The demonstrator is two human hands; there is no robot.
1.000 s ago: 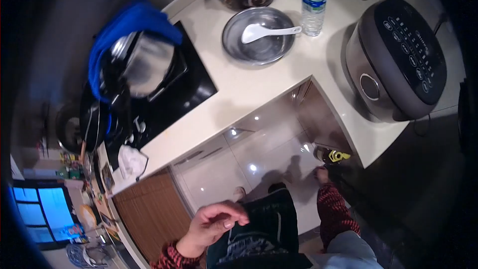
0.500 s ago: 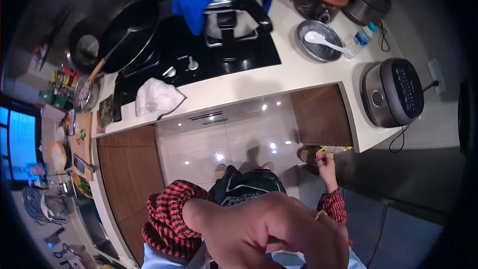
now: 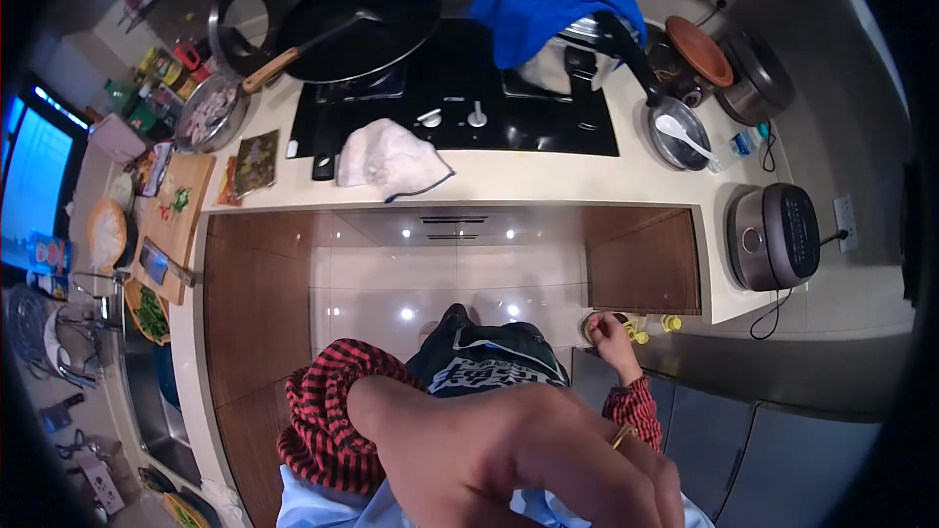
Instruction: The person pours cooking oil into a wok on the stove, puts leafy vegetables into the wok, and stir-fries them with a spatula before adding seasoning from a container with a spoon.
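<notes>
My left hand [image 3: 489,440], in a red-and-black checked sleeve and with a ring on one finger, looms large close to the camera. Its fingers are curled, and the fingertips are cut off at the bottom, so anything inside is hidden. Lower down on the right, my right hand [image 3: 614,340] reaches to a group of bottles beside the counter's end. Its fingers are pinched at the top of a dark bottle [image 3: 588,330], mostly covered by the hand. Yellow-capped bottles [image 3: 671,324] stand just to its right.
On the counter [image 3: 509,181] are a black hob [image 3: 391,127], a wok [image 3: 362,24], a pot under a blue cloth [image 3: 558,10], a white cloth [image 3: 391,156] and a rice cooker [image 3: 778,235]. A cutting board [image 3: 181,181] with a cleaver [image 3: 161,264] lies left, near the sink [image 3: 161,420].
The view has shifted, showing more of the hob and wok. My right hand has moved left across the bottle tops, from the yellow caps to the dark bottle. My left hand stays curled near the camera.
</notes>
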